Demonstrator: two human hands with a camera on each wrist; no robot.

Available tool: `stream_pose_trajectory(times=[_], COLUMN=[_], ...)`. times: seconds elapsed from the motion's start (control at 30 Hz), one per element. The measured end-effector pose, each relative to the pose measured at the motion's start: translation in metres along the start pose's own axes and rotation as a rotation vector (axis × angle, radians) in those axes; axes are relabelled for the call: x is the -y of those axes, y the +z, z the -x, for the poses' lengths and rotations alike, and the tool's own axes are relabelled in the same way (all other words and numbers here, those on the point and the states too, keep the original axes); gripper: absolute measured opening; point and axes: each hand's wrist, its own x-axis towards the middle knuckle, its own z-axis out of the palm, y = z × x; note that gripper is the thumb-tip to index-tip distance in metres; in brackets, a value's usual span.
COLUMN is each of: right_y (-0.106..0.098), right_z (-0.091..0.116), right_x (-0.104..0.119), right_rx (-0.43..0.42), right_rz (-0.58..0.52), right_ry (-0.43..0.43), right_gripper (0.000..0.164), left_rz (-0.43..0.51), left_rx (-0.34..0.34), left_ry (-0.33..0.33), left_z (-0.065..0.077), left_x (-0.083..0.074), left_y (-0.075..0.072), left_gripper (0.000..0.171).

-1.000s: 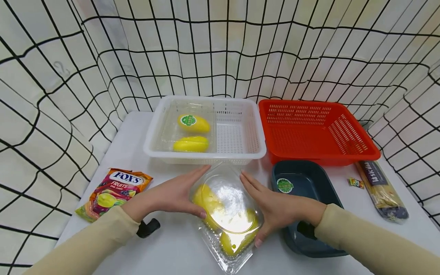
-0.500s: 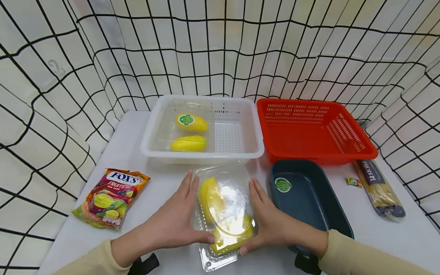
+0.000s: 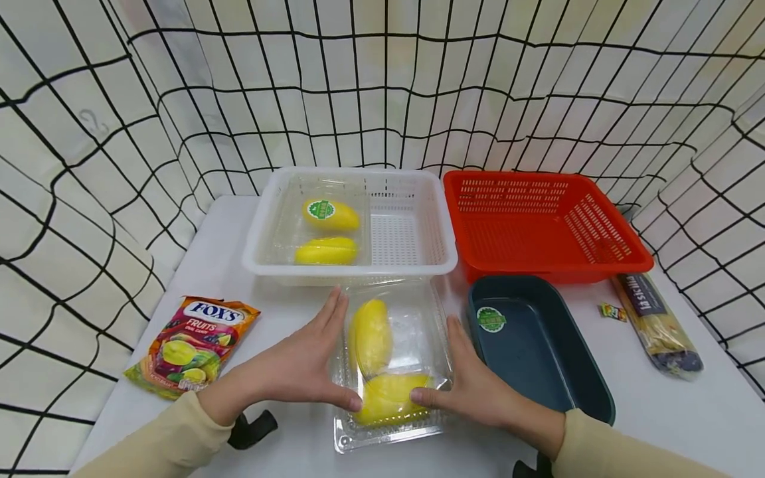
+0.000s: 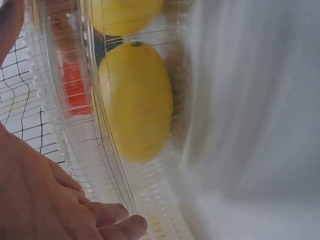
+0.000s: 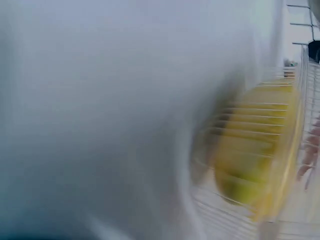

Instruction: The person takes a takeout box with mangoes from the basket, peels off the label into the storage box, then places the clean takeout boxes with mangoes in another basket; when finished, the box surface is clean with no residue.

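Observation:
A clear plastic clamshell box [image 3: 415,325] is between my two hands, in front of the white basket. Inside it lie two yellow fruits that look like mangoes, one upright along the left [image 3: 372,338] and the other across the near end [image 3: 391,398]. My left hand [image 3: 293,368] grips the box's left side, its thumb over the near part of the lid. On the opposite side my right hand [image 3: 478,382] holds it the same way. In the left wrist view, the left fingertips [image 4: 131,227] touch the box's rim. The right wrist view is blurred.
Behind stands a white basket [image 3: 349,271] holding another clear box with two yellow fruits [image 3: 331,215]. Beside it is a red basket [image 3: 556,271]. A dark blue tray [image 3: 538,345] sits right of my right hand. Candy bag [image 3: 194,345] left; small sweet [image 3: 613,312] and pasta packet [image 3: 657,325] right.
The clamshell box has turned from a slant to nearly straight, both hands moving with it. The bright glare on its lid has gone, and the fruits show more plainly.

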Motion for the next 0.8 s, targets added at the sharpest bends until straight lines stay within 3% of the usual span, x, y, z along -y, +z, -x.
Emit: stream_pose_trajectory(times=[0.27, 0.6, 0.8], right_y=[0.006, 0.016, 0.019], right_z=[0.001, 0.006, 0.013], right_x=[-0.013, -0.015, -0.015], right_rx=[0.022, -0.03, -0.011], right_rz=[-0.185, -0.372, -0.494], right_ry=[0.13, 0.189, 0.195], right_gripper=[0.123, 0.11, 0.108], left_rz=[0.023, 0.047, 0.042], left_rx=[0.018, 0.043, 0.041], left_ry=[-0.022, -0.03, -0.024], left_z=[0.001, 0.001, 0.003], left_x=[0.005, 0.008, 0.012], left_y=[0.0, -0.001, 0.0], left_gripper=[0.144, 0.142, 0.142])
